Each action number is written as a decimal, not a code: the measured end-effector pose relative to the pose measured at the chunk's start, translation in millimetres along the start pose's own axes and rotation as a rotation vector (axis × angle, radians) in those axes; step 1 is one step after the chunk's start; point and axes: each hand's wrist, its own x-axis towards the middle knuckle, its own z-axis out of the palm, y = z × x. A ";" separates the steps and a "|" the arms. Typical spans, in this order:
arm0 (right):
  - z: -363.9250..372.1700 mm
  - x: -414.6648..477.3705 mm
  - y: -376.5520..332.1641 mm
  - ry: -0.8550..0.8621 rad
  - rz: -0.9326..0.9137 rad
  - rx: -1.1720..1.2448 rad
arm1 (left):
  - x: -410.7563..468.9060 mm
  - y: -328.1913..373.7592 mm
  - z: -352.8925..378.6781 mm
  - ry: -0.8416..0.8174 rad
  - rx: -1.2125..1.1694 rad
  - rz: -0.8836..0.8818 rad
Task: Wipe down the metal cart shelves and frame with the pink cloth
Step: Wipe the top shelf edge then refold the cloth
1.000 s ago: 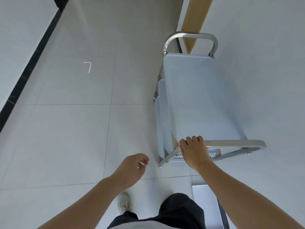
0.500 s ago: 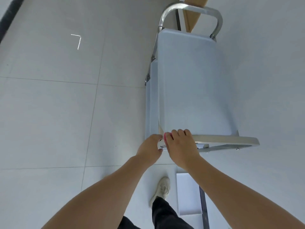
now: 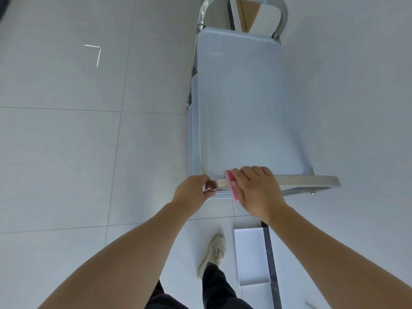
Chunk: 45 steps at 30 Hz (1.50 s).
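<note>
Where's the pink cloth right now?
In the head view, the pink cloth is pressed over the cart's near handle bar under the right hand, just right of the left hand gripping that same bar.

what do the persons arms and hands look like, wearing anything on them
The left arm and right arm are bare, with no sleeves in view. The left hand and right hand wear no gloves; no watch, bracelet or ring shows.
</note>
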 end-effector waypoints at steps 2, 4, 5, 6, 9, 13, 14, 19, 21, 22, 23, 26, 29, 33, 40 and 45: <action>-2.9 -12.7 23.0 -0.015 0.039 0.048 | 0.4 0.9 -0.6 -0.010 0.047 0.002; -3.8 -19.8 34.3 -0.012 0.064 0.064 | -0.2 6.0 -2.8 -0.015 0.105 0.021; -3.3 -20.4 35.1 -0.011 0.076 0.064 | 0.3 9.6 -3.5 -0.012 0.135 0.051; -3.0 -19.7 33.4 -0.010 0.095 0.066 | 0.5 14.7 -5.1 -0.011 0.152 0.095; -2.4 -18.4 24.1 0.027 0.169 0.089 | 0.2 35.5 -11.5 -0.067 0.117 0.208; -1.5 -20.1 23.7 0.018 0.181 0.089 | 2.5 48.5 -15.3 -0.124 0.090 0.235; -1.0 -21.3 26.5 0.006 0.174 0.081 | 3.0 48.8 -16.0 -0.127 0.093 0.233; -1.7 -37.7 56.9 -0.018 0.202 0.082 | 5.5 48.8 -17.2 -0.133 0.065 0.232; -2.3 -47.4 73.2 -0.002 0.225 0.077 | 5.2 47.8 -15.0 -0.123 0.045 0.233; -2.5 -52.3 82.0 0.012 0.241 0.075 | 4.6 47.4 -14.2 -0.116 0.039 0.230; -3.7 -57.1 90.2 0.025 0.256 0.070 | 4.2 46.9 -13.3 -0.110 0.032 0.228; -4.8 -71.8 113.2 0.057 0.278 0.079 | 3.3 48.7 -11.1 -0.111 0.032 0.221; -3.9 -82.7 134.6 0.104 0.344 0.089 | 4.2 52.7 -8.1 -0.117 0.021 0.222; 5.4 -107.1 170.7 0.142 0.593 0.213 | 3.6 55.2 -8.9 -0.127 0.027 0.225; 7.2 -103.4 182.9 0.210 1.023 0.744 | 4.8 57.7 -14.7 -0.129 0.071 0.205; 7.6 -100.1 170.8 0.262 1.020 0.648 | 3.7 58.1 -12.1 -0.116 0.057 0.209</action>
